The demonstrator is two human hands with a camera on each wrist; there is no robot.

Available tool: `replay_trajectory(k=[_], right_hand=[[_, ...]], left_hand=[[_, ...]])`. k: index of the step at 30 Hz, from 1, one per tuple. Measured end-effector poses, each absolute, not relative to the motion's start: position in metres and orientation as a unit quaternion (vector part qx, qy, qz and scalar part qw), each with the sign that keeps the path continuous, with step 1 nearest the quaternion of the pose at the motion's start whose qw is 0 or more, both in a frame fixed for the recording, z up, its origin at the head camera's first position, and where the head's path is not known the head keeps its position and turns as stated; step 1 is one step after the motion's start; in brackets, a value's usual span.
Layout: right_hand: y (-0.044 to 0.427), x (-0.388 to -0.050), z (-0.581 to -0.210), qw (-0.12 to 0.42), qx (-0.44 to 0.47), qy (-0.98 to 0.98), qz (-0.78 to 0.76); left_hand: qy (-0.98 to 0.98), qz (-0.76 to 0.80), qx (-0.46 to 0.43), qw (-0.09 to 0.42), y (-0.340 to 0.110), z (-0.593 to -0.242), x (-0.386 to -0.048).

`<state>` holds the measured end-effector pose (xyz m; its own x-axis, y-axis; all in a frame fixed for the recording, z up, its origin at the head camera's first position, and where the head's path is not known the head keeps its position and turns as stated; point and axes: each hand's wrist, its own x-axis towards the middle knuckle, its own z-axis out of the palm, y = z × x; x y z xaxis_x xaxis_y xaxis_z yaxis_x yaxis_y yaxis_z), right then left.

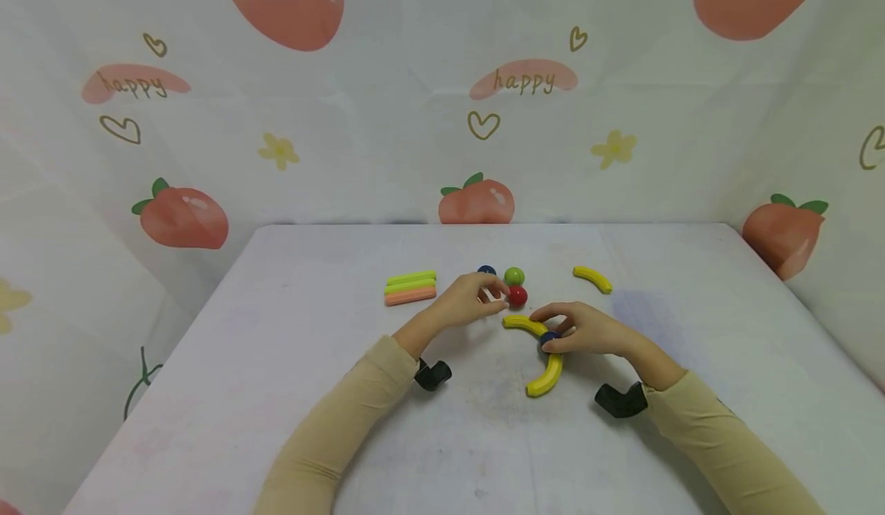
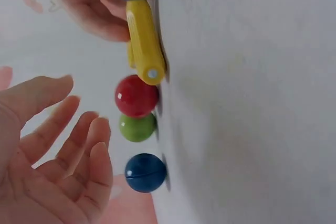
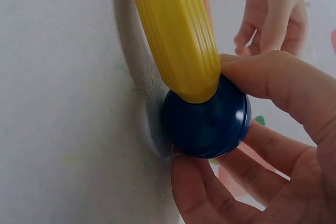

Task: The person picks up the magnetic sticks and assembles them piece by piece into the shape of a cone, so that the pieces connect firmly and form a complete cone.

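Observation:
My right hand [image 1: 588, 329] pinches a glossy blue ball [image 3: 207, 121] low at the table. One curved yellow rod [image 1: 546, 380] meets that ball's near side, and a second curved yellow rod [image 1: 520, 322] runs from it toward the left. Loosely bent, the fingers of my left hand [image 1: 470, 301] hold nothing. Beside them sits a red ball [image 2: 136, 96], which the left wrist view shows apart from the hand. Close behind it is a green ball [image 2: 137, 127]. Another blue ball [image 2: 145, 172] is farther left, partly hidden by the left hand in the head view.
On the white table [image 1: 276, 330], two yellow-green sticks [image 1: 411, 277] and an orange stick [image 1: 410, 296] lie side by side at the back left. A loose curved yellow rod [image 1: 592, 278] lies at the back right. A printed cloth [image 1: 387, 115] hangs behind.

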<state>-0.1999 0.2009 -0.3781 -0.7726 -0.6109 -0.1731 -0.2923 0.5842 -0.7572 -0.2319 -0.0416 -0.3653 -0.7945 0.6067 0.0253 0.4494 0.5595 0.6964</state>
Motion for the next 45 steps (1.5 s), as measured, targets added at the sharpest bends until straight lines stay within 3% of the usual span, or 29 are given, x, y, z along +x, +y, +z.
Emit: replay_trajectory(k=[24, 45], right_hand=[[0.204, -0.201, -0.379, 0.227, -0.245, 0.865, -0.375], [0.200, -0.200, -0.378, 0.222, -0.259, 0.864, -0.371]], left_hand=[[0.901, 0.292, 0.277, 0.159, -0.013, -0.378, -0.256], [0.913, 0.298, 0.219, 0.171, -0.033, -0.379, -0.251]])
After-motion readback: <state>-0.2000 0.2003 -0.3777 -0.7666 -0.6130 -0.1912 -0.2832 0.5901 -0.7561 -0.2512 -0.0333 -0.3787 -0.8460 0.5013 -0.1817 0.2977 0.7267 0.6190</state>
